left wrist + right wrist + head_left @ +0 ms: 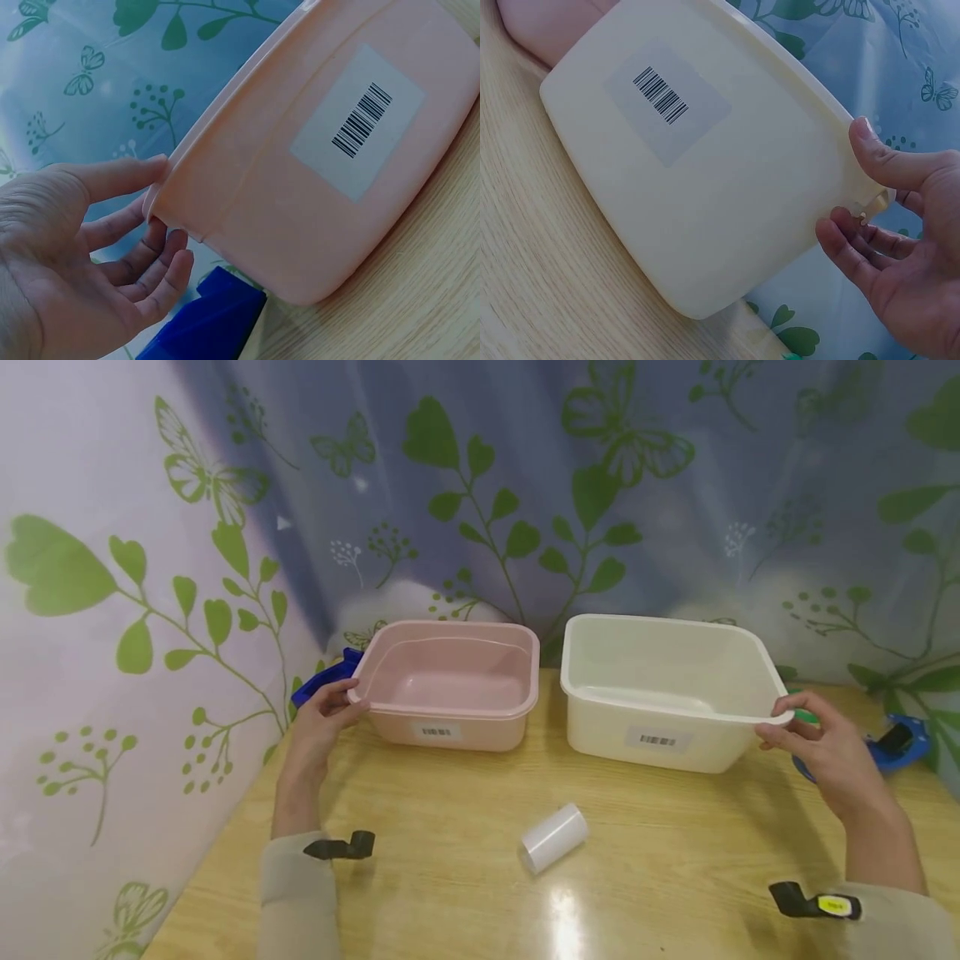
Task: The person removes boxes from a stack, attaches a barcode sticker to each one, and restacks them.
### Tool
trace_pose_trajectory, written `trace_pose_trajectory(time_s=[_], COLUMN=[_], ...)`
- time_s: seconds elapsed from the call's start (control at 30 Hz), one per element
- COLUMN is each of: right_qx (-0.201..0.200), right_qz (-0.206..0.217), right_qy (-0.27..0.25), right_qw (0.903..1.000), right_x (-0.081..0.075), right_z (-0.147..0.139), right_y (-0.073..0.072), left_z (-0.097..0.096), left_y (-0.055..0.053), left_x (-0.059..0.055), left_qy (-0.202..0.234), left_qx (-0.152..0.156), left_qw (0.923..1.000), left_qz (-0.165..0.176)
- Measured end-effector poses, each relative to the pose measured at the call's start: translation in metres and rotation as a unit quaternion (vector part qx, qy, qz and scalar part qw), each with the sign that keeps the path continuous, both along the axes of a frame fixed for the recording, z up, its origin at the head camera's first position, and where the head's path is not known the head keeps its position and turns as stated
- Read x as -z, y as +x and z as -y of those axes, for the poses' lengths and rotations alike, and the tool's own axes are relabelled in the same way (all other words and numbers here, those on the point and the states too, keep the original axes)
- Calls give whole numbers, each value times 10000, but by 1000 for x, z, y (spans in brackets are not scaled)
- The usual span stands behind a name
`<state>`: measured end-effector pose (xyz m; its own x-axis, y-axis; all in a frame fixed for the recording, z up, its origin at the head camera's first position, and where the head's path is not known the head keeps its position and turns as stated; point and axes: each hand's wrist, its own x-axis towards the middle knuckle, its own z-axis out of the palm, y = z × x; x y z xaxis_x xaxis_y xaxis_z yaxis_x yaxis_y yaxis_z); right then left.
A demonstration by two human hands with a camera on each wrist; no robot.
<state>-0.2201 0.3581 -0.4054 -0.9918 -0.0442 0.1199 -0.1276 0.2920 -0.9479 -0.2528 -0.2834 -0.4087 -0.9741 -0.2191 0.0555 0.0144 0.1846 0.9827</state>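
Observation:
A pink plastic basin (438,729) stands at the back left of the table, a barcode label on its front. My left hand (318,722) pinches its left rim corner, thumb on top and fingers beneath, as the left wrist view shows. To the right stands a larger cream basin (600,731), also with a barcode label. My right hand (832,752) pinches this one's front right rim corner, the thumb (877,154) over the edge. A white cylinder (553,837) lies on its side in front of the two basins. The insides of both basins show nothing in them.
Behind the pink basin's left side is a blue object (330,678), partly hidden. Beyond my right hand lies a blue tape dispenser (903,743), with a bit of something green (804,716) beside the cream basin. A patterned curtain (480,485) hangs behind the wooden table (420,877).

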Motion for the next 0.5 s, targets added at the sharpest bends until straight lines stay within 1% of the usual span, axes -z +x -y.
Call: trace_pose_trajectory(time_s=[0.07, 0.27, 0.37, 0.5], right_qx=[-71, -97, -96, 48], right_qz=[-108, -377, -482, -672], right_qy=[-225, -495, -716, -809], right_qw=[9997, 9980, 9962, 9944], right_x=[2, 5, 3, -3], right_z=[1, 6, 10, 14], right_y=[-1, 0, 0, -1], left_z=[0, 0, 0, 0], left_y=[1, 2, 1, -1], left_x=[0, 1, 2, 4], left_qy=[11, -25, 39, 174], left_qx=[-18, -13, 33, 117], left_qw=[10000, 9999, 9999, 9998], left_qz=[27, 129, 102, 20])
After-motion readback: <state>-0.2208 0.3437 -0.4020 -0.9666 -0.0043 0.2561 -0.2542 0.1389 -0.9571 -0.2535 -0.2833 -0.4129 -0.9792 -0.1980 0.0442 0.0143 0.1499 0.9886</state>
